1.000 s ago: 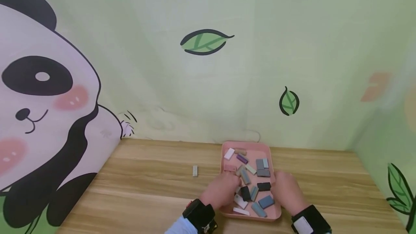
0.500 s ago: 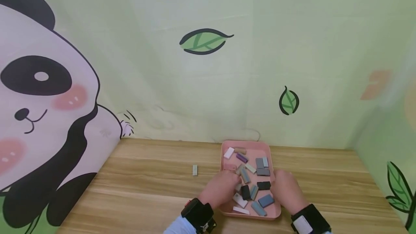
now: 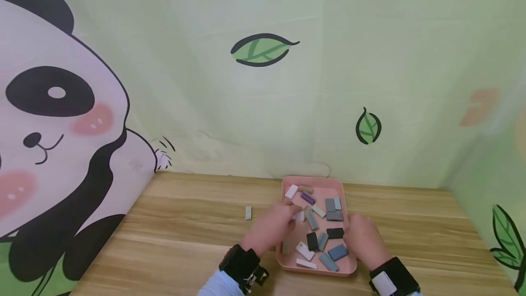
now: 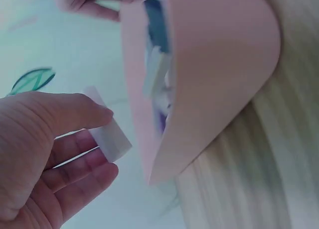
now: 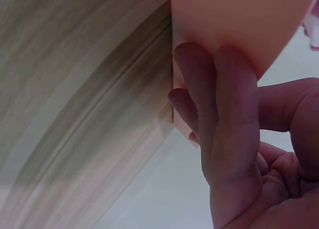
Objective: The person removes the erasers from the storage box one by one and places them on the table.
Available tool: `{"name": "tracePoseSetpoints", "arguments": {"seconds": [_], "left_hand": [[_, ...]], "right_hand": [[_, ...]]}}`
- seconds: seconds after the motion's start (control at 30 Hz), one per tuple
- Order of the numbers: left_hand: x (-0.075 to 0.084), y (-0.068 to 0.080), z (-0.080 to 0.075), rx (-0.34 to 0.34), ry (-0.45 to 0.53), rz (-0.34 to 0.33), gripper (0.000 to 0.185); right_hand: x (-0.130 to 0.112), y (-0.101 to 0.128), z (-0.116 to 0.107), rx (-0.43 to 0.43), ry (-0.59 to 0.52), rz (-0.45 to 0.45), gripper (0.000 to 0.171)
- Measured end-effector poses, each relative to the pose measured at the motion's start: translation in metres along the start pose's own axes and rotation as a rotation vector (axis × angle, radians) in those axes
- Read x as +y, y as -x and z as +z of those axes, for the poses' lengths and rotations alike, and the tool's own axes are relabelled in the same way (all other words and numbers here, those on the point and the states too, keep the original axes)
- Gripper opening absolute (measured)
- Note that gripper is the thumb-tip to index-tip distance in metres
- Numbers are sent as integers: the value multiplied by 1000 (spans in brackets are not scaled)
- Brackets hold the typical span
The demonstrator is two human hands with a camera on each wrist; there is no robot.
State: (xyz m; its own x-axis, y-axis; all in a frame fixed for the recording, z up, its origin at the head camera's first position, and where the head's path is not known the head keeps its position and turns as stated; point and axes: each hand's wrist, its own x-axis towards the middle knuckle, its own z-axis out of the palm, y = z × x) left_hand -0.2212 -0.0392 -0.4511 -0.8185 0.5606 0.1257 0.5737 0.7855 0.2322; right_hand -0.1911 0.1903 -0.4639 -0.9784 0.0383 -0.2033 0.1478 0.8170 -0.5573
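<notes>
A pink tray (image 3: 324, 190) lies on the wooden table and holds several small blocks, among them a black one (image 3: 335, 233), a blue one (image 3: 338, 252) and a purple one (image 3: 307, 198). My left hand (image 3: 290, 217) hovers over the tray's left rim and pinches a pale white block (image 3: 299, 216). In the left wrist view, the thumb and fingers of that hand (image 4: 105, 142) grip the white block (image 4: 118, 139) beside the tray (image 4: 219, 64). My right hand (image 3: 356, 233) holds the tray's right edge. Its fingers (image 5: 209, 104) press the outer wall of the tray (image 5: 234, 20).
One small grey-green block (image 3: 248, 213) stands alone on the table (image 3: 185, 227), left of the tray. A wall with panda and leaf prints rises close behind the table, and another wall closes off the right side.
My left hand has lifted out of the middle of the tray and moved left and back, now with the white block in its fingers. The right hand has stayed on the tray's edge.
</notes>
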Motion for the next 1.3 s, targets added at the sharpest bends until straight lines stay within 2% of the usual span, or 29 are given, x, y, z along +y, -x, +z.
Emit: {"name": "tracePoseSetpoints", "arguments": {"seconds": [0.2,0.27,0.4,0.6,0.73,0.87,1.1,1.3], "left_hand": [[-20,8,-16,233,8,-57,25],[-30,10,-19,295,34,-94,22],[-48,17,-23,381,119,-219,20],[-77,27,-19,469,357,-417,28],[-94,33,-13,498,428,-546,30],[-105,38,-7,500,413,-632,29],[-113,43,2,430,393,-718,26],[-115,46,11,388,368,-756,26]], "right_hand": [[1,0,2,9,9,-3,31],[1,0,2,9,7,1,30],[1,0,1,-9,-4,9,30],[2,1,0,-12,-19,12,37],[2,0,1,-7,-15,7,35],[1,0,0,-11,-4,8,32],[-1,0,-1,-21,-9,35,34],[-1,0,0,-23,-47,54,34]]}}
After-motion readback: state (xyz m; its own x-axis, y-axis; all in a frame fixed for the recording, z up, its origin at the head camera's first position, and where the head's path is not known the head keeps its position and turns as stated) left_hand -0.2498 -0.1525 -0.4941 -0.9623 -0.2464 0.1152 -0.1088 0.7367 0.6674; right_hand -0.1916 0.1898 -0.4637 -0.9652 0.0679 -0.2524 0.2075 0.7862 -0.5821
